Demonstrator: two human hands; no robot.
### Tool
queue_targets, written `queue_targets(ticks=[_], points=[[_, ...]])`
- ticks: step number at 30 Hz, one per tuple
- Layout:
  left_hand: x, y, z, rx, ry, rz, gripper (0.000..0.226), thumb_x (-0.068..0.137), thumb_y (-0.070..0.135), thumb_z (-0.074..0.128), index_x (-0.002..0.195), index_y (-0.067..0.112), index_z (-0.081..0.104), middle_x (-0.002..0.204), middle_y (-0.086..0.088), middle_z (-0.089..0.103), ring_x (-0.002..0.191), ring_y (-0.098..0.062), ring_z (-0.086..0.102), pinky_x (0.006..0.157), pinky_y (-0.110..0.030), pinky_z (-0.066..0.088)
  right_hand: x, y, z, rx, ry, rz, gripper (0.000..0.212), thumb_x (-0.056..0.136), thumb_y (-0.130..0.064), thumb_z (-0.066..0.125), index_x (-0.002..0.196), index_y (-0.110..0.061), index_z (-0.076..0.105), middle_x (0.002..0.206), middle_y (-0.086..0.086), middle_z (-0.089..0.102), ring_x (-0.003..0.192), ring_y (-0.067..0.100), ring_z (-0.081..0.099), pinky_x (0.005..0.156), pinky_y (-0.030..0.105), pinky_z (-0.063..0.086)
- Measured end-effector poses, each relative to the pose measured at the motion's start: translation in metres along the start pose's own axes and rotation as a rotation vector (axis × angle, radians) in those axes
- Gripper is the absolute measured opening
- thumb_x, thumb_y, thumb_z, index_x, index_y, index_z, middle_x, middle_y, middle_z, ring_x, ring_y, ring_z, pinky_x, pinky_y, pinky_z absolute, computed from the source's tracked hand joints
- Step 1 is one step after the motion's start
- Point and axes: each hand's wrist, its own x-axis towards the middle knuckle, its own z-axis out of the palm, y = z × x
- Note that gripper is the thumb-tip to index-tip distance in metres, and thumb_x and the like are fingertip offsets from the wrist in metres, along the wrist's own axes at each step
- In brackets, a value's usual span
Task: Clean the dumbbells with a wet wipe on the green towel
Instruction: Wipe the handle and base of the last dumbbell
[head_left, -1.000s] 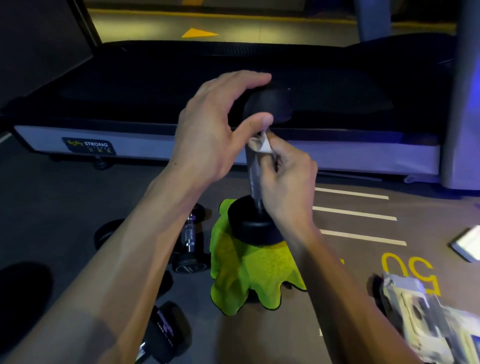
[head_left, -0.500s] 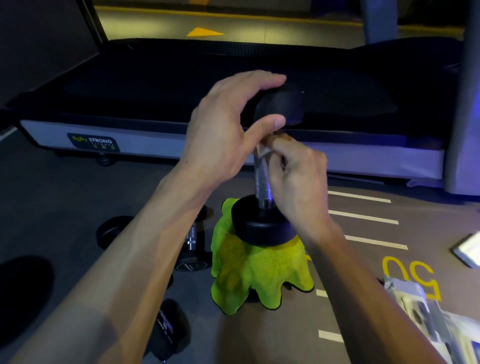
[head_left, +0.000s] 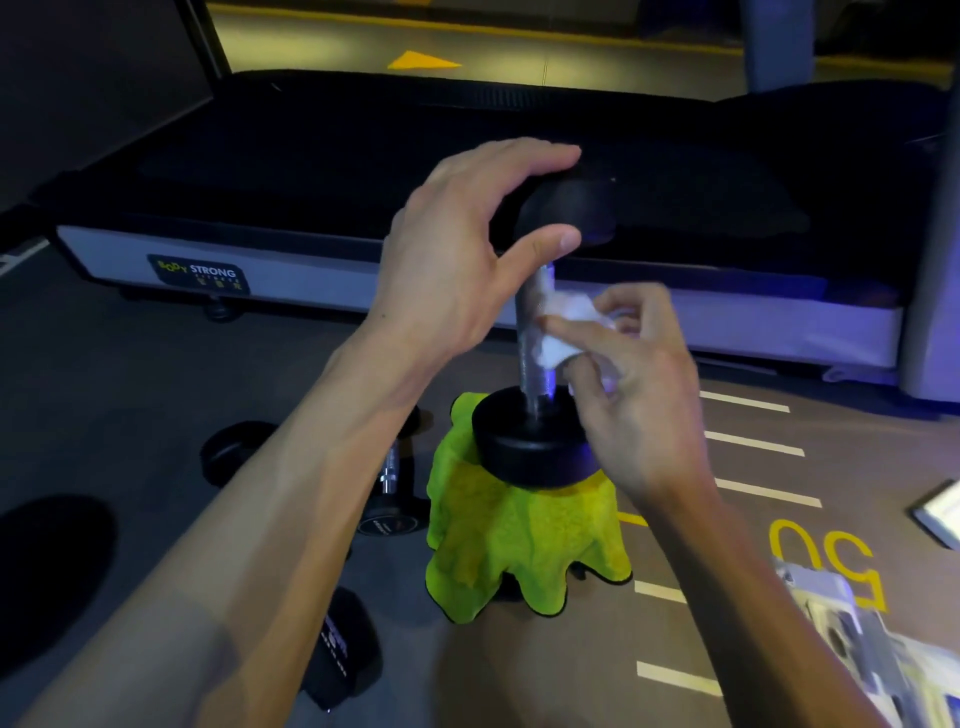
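A black dumbbell (head_left: 535, 447) stands upright on the green towel (head_left: 519, 551), which is draped over something low on the floor. My left hand (head_left: 457, 260) grips its upper black head from the left, thumb under the head. My right hand (head_left: 634, 379) holds a white wet wipe (head_left: 561, 332) pressed against the right side of the silver handle, about halfway up. The handle's lower part shows bare above the bottom head.
Other dumbbells lie on the floor at the left: one beside the towel (head_left: 389, 483) and a black one (head_left: 337, 649) near my left forearm. A treadmill (head_left: 311, 270) runs across behind. A wipe packet (head_left: 852, 629) lies at the lower right.
My right hand has slid down the handle and opened outwards, so the wipe now shows at mid-handle. The left hand keeps its hold on the upper head.
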Motion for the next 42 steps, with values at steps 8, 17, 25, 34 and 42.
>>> queue_targets(ticks=[8, 17, 25, 34, 42], points=[[0.000, 0.006, 0.001, 0.053, 0.004, -0.013, 0.050, 0.091, 0.048, 0.071, 0.138, 0.037, 0.061, 0.141, 0.019, 0.061, 0.135, -0.008, 0.052, 0.109, -0.041, 0.047, 0.021, 0.007, 0.014, -0.180, 0.048, -0.188, 0.009, 0.092, -0.027, 0.071, 0.094, -0.019, 0.067, 0.085, -0.004, 0.059, 0.084, 0.026, 0.052, 0.071, 0.048, 0.045], [0.002, 0.008, 0.002, 0.058, -0.010, -0.008, 0.049, 0.090, 0.047, 0.072, 0.137, 0.038, 0.061, 0.139, 0.021, 0.061, 0.134, -0.008, 0.053, 0.107, -0.042, 0.047, 0.019, 0.006, 0.001, -0.221, -0.472, 0.044, 0.007, 0.077, -0.040, 0.080, 0.080, -0.037, 0.075, 0.084, -0.015, 0.066, 0.087, 0.019, 0.066, 0.071, 0.036, 0.050], [0.010, 0.010, 0.007, 0.022, -0.049, 0.006, 0.050, 0.087, 0.048, 0.074, 0.135, 0.040, 0.064, 0.138, 0.021, 0.062, 0.134, -0.009, 0.053, 0.108, -0.044, 0.047, 0.041, -0.004, 0.004, -0.327, 0.092, -0.165, 0.011, 0.086, -0.028, 0.071, 0.095, -0.027, 0.076, 0.080, 0.002, 0.070, 0.073, 0.037, 0.068, 0.053, 0.042, 0.052], [0.015, 0.019, 0.014, 0.028, -0.086, 0.008, 0.050, 0.086, 0.049, 0.072, 0.134, 0.043, 0.063, 0.139, 0.024, 0.061, 0.136, -0.007, 0.051, 0.109, -0.047, 0.046, 0.020, 0.000, -0.007, -0.342, -0.339, -0.085, 0.030, 0.087, -0.036, 0.056, 0.108, -0.050, 0.073, 0.113, -0.018, 0.075, 0.106, 0.022, 0.069, 0.078, 0.036, 0.055], [0.019, 0.015, 0.011, 0.008, -0.095, 0.002, 0.050, 0.085, 0.048, 0.073, 0.134, 0.041, 0.065, 0.138, 0.023, 0.062, 0.134, -0.007, 0.053, 0.111, -0.043, 0.045, 0.025, 0.011, 0.007, -0.204, -0.146, -0.049, 0.026, 0.092, -0.033, 0.056, 0.111, -0.042, 0.071, 0.074, 0.008, 0.071, 0.072, 0.038, 0.065, 0.059, 0.040, 0.048]])
